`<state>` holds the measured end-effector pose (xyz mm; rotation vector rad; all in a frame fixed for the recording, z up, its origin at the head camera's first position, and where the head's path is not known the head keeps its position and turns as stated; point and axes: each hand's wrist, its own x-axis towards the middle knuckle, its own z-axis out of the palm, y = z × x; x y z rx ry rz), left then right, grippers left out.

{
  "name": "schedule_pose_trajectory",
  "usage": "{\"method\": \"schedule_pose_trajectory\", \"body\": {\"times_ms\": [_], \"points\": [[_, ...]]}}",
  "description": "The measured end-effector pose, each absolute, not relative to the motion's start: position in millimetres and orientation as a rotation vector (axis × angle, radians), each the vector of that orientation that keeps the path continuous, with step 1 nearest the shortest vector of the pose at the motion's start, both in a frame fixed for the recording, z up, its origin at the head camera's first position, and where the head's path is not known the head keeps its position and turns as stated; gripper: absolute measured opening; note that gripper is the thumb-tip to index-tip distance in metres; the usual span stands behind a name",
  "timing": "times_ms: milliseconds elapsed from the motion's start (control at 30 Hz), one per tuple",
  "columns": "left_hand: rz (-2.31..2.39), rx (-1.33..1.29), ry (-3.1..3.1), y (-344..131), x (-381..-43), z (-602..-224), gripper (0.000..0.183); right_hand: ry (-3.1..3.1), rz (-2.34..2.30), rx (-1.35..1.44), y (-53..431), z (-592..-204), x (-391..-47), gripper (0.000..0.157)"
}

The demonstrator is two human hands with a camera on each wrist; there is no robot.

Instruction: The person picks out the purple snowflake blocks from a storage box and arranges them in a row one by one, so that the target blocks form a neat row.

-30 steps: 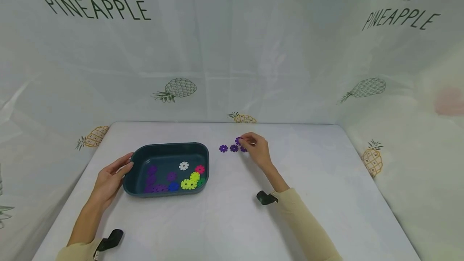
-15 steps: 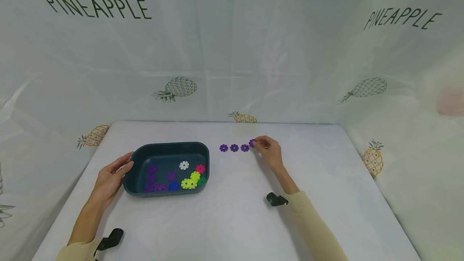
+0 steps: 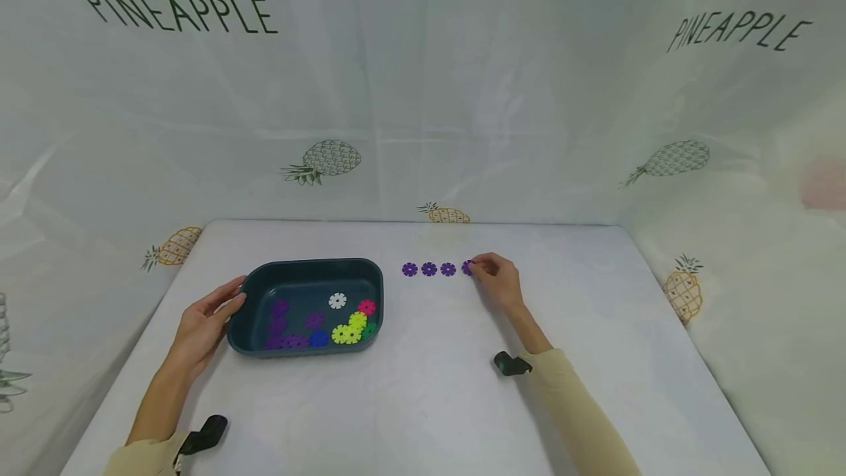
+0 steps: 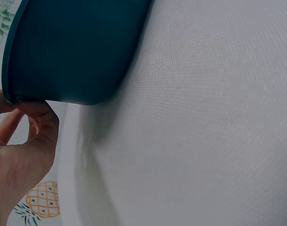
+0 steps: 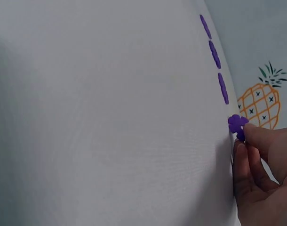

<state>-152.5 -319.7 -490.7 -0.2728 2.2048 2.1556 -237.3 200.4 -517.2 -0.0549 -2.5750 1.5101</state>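
Note:
My right hand (image 3: 500,281) pinches a purple notched disc (image 5: 237,125) between thumb and fingers, tilted up at the right end of a row. Three more purple discs (image 3: 429,269) lie flat in that row on the white table (image 3: 423,402); in the right wrist view they appear edge-on. With thumb and fingers, my left hand (image 3: 201,325) grips the left rim of a dark teal tray (image 4: 63,56). Inside the tray are several purple discs (image 3: 279,325), a white disc (image 3: 337,301), a pink disc (image 3: 366,307), several yellow discs (image 3: 347,333), a blue disc (image 3: 319,338) and a green disc (image 3: 369,330).
A white sheet printed with pineapples (image 3: 330,158) hangs behind the table and at its sides. Black wrist cameras (image 3: 512,364) sit on both sleeves. The row of discs lies near the table's back edge, right of the tray.
My right hand has moved right with a purple disc, from above the row's third disc to the row's right end, and has lowered it. The left hand and tray stay put.

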Motion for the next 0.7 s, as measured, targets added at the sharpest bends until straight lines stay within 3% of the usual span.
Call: {"method": "schedule_pose_trajectory", "body": {"times_ms": [700], "points": [[2.146,-0.295,2.224,-318.4,-152.5,-489.5,0.059,-2.717,1.342,0.063,195.4,-511.8,-242.0,0.016]]}}
